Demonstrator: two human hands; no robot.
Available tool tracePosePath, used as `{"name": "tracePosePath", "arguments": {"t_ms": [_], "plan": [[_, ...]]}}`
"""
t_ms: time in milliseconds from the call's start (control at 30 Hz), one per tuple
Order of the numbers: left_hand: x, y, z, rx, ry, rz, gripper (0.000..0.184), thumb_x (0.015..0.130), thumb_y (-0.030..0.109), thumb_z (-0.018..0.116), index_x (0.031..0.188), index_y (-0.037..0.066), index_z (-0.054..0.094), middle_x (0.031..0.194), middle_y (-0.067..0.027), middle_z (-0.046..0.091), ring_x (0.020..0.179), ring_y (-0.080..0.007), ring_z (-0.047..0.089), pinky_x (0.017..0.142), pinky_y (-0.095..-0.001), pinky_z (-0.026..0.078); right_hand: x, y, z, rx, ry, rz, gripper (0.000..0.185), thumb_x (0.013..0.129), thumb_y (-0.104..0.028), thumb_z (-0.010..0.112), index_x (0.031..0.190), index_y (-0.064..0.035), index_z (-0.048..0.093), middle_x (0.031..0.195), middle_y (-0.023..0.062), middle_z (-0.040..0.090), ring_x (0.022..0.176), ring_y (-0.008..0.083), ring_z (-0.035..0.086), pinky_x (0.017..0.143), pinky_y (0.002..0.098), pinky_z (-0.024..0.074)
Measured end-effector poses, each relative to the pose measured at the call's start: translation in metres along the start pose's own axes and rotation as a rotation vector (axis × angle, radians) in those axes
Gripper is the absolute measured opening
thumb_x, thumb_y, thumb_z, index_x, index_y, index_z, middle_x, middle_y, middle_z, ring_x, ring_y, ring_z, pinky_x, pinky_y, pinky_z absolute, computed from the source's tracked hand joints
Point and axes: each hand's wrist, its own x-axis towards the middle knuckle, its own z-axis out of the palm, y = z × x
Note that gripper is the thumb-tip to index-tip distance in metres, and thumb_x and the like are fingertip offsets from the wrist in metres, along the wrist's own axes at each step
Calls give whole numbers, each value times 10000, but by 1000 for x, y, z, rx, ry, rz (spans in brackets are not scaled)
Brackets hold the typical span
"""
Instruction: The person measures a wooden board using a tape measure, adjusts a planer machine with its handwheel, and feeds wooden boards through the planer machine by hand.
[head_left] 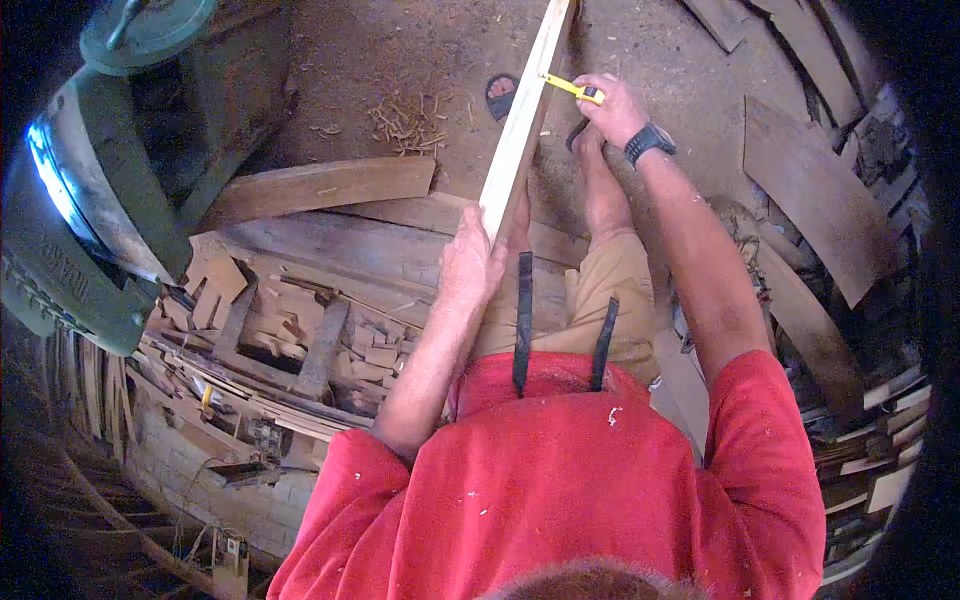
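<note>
A long pale wooden beam (520, 130) runs from my lap up to the top edge of the view. My left hand (470, 258) is closed around its near end. To the right of the beam, my right hand (612, 106) grips a yellow tape measure (592, 95). A short length of yellow blade (560, 83) reaches from the case to the beam's face. A dark watch sits on my right wrist.
A green machine (150, 120) stands at the left. A curved plank (330, 188) lies beside it, below a pile of shavings (408, 124). Wood offcuts (380, 355) fill the lower left. Large boards (815, 195) lie at the right.
</note>
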Motion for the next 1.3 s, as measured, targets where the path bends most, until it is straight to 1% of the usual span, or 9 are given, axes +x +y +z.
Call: {"name": "tracePosePath", "arguments": {"t_ms": [167,267,467,633,733,1033,1133,1233,1300], "plan": [[-9,18,2,50,-8,-4,508,860,112,605,1288,-14,362,1082,-315,609,964,-490,623,849,-557,498,5,-1,1,-23,-40,67,301,777,-202,707,1077,-188,690,959,131,636,934,361,631,851,444,519],[-7,17,13,58,-33,-30,527,870,132,591,1317,-14,354,1119,-318,597,959,-500,617,840,-563,498,14,2,6,-95,-100,96,299,784,-174,693,1077,-115,677,1019,165,670,997,343,628,885,415,508],[-8,17,26,82,-15,-31,584,874,158,598,1362,-21,331,1167,-315,574,975,-505,608,842,-563,497,25,15,18,-92,-230,139,304,779,-194,678,1080,-152,683,1018,189,700,977,369,665,874,451,530],[-8,24,13,56,-91,-63,633,871,159,615,1391,-30,307,1186,-321,567,993,-501,606,867,-558,489,23,21,12,-21,-253,181,297,777,-153,661,1066,-87,664,953,185,693,906,336,667,821,416,527],[-10,24,15,35,-56,-63,667,870,160,624,1414,-33,290,1219,-329,553,1010,-504,601,880,-553,488,22,25,14,-59,-253,181,302,779,-194,663,1079,-166,686,1012,164,706,955,352,671,858,449,535],[-10,25,11,36,-89,-53,667,867,158,617,1419,-30,295,1254,-320,542,1036,-500,595,908,-544,480,22,21,14,-81,-245,180,295,782,-199,661,1073,-159,688,1056,162,699,1004,350,658,897,437,522],[-11,22,14,46,26,49,685,816,62,611,1401,-35,268,1084,-328,601,960,-487,619,845,-554,500,26,22,13,-72,-277,169,299,779,-188,665,1074,-149,688,1065,165,697,1014,352,655,907,437,519],[-11,23,12,28,-15,17,688,814,63,618,1400,-37,273,1126,-329,587,971,-488,617,852,-549,501,26,26,17,-32,-202,69,297,760,-132,671,1052,-74,669,942,208,688,903,345,667,830,417,529],[-11,23,12,-3,-47,-33,626,854,144,636,1376,-21,334,1222,-317,558,1010,-500,602,873,-542,498,28,27,15,-20,-239,138,302,772,-151,672,1071,-105,682,988,183,697,938,343,668,852,414,528]]}}
